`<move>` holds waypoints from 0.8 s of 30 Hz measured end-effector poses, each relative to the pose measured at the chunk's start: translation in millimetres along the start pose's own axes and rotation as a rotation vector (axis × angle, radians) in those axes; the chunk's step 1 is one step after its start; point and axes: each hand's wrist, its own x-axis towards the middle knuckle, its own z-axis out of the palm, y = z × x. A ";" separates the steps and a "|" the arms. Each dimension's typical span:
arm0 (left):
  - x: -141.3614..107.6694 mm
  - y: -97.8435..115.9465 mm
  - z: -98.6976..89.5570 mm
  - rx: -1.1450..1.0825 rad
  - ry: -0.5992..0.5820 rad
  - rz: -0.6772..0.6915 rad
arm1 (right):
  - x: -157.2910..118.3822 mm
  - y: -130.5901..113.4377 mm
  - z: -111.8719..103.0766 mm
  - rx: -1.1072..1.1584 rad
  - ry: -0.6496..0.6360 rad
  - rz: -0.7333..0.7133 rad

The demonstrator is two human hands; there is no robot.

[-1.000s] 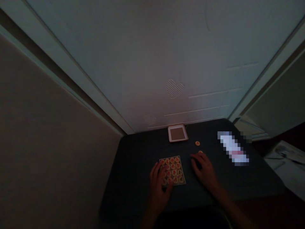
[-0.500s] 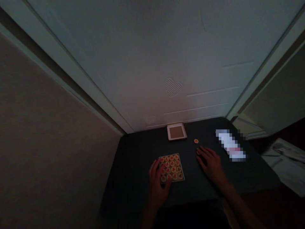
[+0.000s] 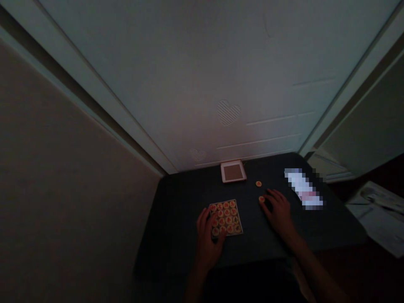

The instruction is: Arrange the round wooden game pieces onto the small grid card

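Note:
A square, shallow box holds rows of round Chinese chess pieces, most with red characters and a few with dark ones. My left hand is curved around the box's near left corner, its thumb at the front edge and fingers over the left side, covering some pieces. To the right, my right hand has thumb and index finger at a single chess piece low over the table. Another loose chess piece lies flat just beyond it.
The dark table stands against a white panel with embossed hearts. A shallow white-rimmed lid or tray rests at its back edge. A bright, blurred-out rectangular object lies on the right. Pale items sit beyond the table's right side.
The chess piece at my right fingertips shows more of its face now, as my fingers have shifted on it. My left hand stays at the box. The view has tilted slightly.

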 end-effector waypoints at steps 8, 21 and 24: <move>2.1 6.9 -2.3 -0.011 0.045 0.025 | -13.7 -25.8 -22.1 0.337 -0.141 0.070; 35.3 76.8 1.4 -0.389 -0.222 -0.133 | -27.2 -89.4 -39.0 0.648 -0.282 0.057; 39.7 78.5 3.3 -0.469 -0.230 -0.238 | -25.5 -96.1 -44.7 0.697 -0.335 0.000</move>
